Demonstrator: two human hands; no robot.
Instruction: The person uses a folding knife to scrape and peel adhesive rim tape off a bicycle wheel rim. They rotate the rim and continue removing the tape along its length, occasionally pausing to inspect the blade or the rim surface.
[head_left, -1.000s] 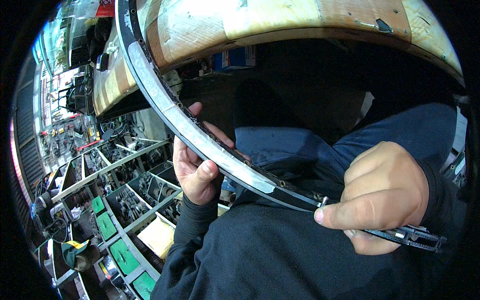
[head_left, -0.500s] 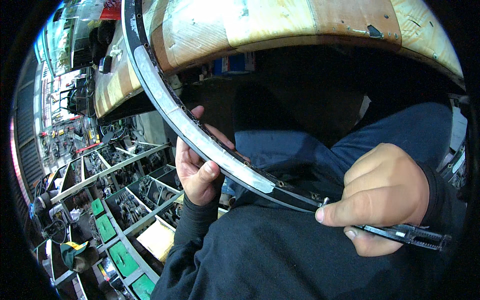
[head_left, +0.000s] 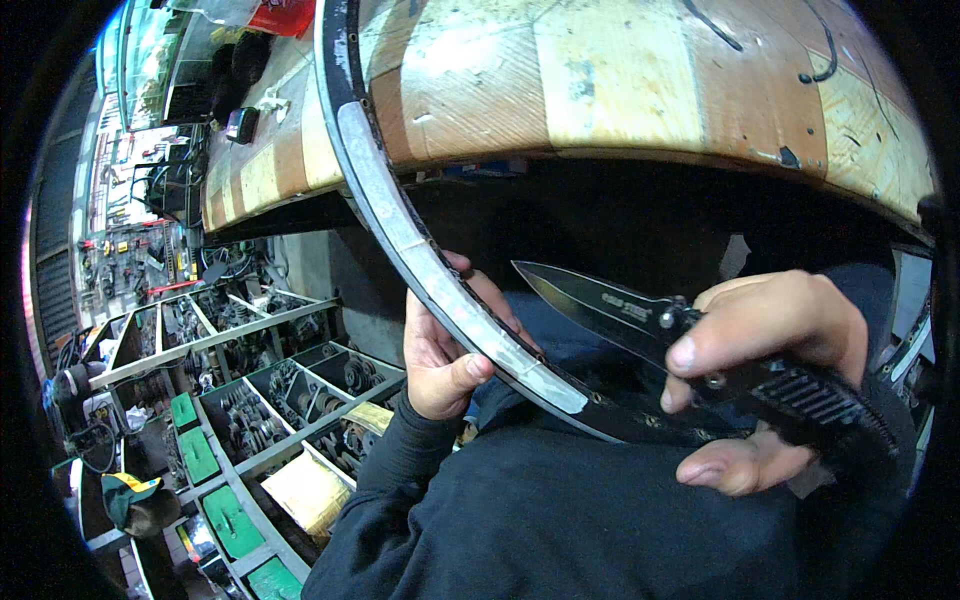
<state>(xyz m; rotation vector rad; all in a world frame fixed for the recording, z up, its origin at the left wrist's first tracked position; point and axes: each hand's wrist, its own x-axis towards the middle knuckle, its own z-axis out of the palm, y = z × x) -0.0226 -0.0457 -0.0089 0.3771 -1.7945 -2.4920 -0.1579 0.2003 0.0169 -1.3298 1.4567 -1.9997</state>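
A bicycle wheel rim (head_left: pixel 335 60) curves down from the workbench toward my lap, with a whitish strip (head_left: pixel 430 265) along its outer face. My left hand (head_left: pixel 440 365) grips it near the lower part of the strip, thumb in front and fingers behind. My right hand (head_left: pixel 800 320) holds a black folding knife (head_left: pixel 590 305) with its blade swung out. The blade points left toward the rim and is apart from it. My thumb lies near the blade's pivot, and the ribbed handle runs back past my palm.
Ahead stands a patchwork wooden workbench (head_left: pixel 620 90), with a red and clear plastic package (head_left: pixel 280 15) at its far left. Bins of metal parts (head_left: pixel 250 415) and green drawers (head_left: pixel 230 520) are at the left, near a green and yellow cap (head_left: pixel 130 490).
My right hand has come away from the rim and turned, bringing the knife's blade into full view. The rim and my left hand now appear farther right in the picture.
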